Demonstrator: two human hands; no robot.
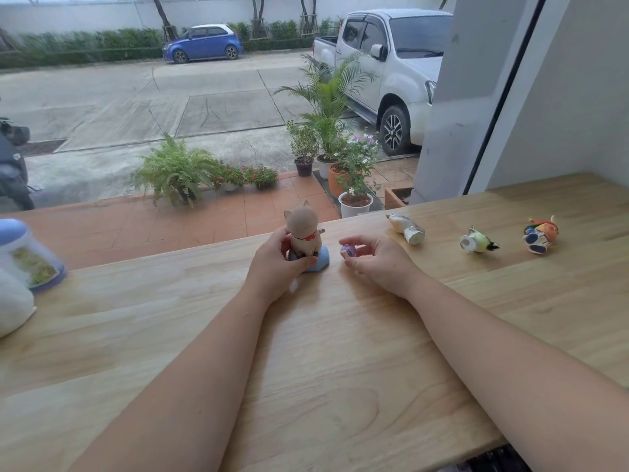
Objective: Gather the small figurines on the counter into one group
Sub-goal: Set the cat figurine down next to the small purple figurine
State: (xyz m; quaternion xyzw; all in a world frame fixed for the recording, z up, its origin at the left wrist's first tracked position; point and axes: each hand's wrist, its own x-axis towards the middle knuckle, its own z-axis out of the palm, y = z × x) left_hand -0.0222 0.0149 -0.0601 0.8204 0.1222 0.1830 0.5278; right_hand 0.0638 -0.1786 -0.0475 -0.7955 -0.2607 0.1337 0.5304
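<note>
At frame centre, the beige cat figurine on its blue base (304, 237) was gripped by the left hand (277, 258) and the tiny purple figurine (348, 250) pinched by the right hand (377, 258); either could be toppled if released carelessly.

A tan cat figurine with a red bow at its neck (304, 235) stands upright on a pale blue base near the far edge of the light wooden surface (204, 335). Just beside it to the right sits a tiny purple figurine (348, 250). Farther right, well apart along the far edge, three small glossy bird figurines lie tipped on their sides: a white and silver one (406, 228), a yellow-green and white one (476, 241), and an orange, blue and white one (540, 236) nearest the right end.
</note>
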